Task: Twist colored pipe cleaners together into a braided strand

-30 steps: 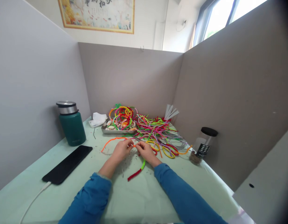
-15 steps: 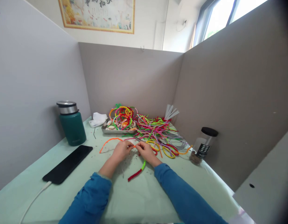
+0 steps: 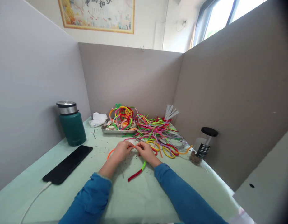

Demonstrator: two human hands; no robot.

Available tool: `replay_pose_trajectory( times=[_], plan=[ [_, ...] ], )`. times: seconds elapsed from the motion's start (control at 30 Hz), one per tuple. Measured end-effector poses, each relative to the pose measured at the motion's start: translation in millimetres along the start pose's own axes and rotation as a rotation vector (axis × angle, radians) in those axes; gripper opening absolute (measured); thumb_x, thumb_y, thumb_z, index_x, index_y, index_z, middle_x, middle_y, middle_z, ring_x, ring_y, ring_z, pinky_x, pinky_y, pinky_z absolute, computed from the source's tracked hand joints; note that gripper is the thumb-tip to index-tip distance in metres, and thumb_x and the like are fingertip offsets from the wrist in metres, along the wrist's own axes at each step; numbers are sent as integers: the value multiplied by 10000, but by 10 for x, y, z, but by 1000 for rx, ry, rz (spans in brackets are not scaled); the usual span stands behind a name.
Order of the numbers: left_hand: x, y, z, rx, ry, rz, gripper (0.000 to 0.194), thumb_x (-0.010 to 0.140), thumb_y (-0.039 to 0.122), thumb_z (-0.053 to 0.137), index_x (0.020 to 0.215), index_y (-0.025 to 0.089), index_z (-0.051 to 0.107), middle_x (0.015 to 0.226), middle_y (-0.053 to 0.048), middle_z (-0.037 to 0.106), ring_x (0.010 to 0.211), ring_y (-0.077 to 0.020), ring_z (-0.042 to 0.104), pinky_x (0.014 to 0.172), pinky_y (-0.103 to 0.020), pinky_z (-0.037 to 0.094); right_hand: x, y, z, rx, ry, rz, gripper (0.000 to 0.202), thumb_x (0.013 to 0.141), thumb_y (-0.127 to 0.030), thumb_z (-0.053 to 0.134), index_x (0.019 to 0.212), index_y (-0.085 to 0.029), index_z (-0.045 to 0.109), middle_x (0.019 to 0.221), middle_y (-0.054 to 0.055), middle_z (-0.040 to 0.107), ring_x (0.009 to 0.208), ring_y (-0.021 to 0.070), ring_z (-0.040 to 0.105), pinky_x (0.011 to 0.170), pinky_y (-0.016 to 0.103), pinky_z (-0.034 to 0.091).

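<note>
Pinching one orange pipe cleaner [image 3: 109, 153], two hands [image 3: 121, 151] [image 3: 146, 151]

Saw a broad pale-green tabletop [image 3: 139, 199]. At its left, noted a dark-green cylindrical bottle with a steel cap [image 3: 72, 128], a flat black phone [image 3: 68, 165] and a thin white cable [image 3: 35, 199] plugged into it. Farther back, found a white paper tissue packet [image 3: 97, 119], a shallow metal tray [image 3: 118, 132] and a tangled heap of multicoloured fuzzy stems [image 3: 155, 126]. Near the right edge, spotted a clear cylindrical jar with a black lid [image 3: 201, 150].
</note>
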State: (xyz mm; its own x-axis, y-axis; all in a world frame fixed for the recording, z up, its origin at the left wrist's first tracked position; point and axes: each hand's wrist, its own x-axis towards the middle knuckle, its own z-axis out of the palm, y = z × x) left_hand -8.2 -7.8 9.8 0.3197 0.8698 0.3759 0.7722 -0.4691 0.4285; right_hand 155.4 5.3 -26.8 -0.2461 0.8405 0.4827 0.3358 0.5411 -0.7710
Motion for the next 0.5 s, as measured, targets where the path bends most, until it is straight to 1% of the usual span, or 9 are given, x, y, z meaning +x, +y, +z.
replay_pose_trajectory(
  times=[0.17,0.3,0.5],
  plan=[
    [2,-13,13,-42,-21,14,224,766,270,502,834,181,697,808,-59,672,738,-160,570,665,-224,368,-2,-3,-5,-4,-7,5,191,781,-315,505,736,-159,604,618,-4,561,562,113,481,512,215,346],
    [-1,2,7,-28,-24,24,238,783,291,490,817,181,697,791,-60,671,720,-156,568,648,-222,358,-5,-6,-7,-7,-6,0,209,788,-332,501,733,-158,604,610,-6,552,560,111,476,510,215,342],
    [-6,30,-9,37,-32,-47,251,790,310,483,816,172,691,806,-58,673,724,-147,562,641,-214,346,1,12,8,-6,3,7,218,781,-349,518,730,-154,601,619,-4,554,565,108,470,511,210,336]
  ],
)
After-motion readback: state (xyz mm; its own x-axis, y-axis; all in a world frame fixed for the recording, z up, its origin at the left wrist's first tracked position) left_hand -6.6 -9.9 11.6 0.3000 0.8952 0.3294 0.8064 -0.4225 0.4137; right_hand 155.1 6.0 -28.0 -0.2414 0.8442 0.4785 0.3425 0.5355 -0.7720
